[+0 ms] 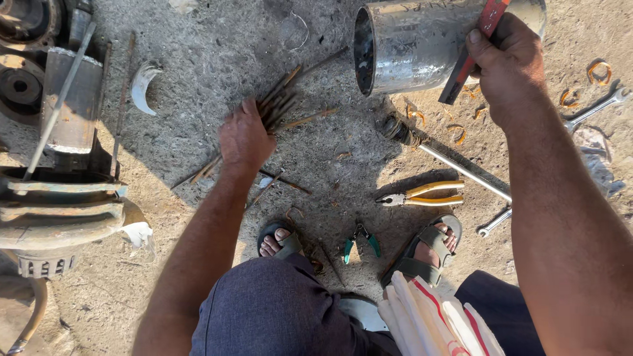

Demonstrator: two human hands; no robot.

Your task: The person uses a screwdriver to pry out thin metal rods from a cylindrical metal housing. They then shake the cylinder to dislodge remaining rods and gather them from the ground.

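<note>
Dusty ground [198, 59]: left hand [244, 138] grips thin rusty rods [280, 99]; at two o'clock, right hand [504, 66] clasps a red-handled tool [461, 72] against a metal cylinder [415, 43].

Hard bright sunlight, dark crisp shadows on the ground, sharp focus, slight wide-angle stretch at the edges

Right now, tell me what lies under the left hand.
The left hand presses on a bundle of thin rusty rods lying on the ground. Their middle parts are hidden beneath the palm.
</note>
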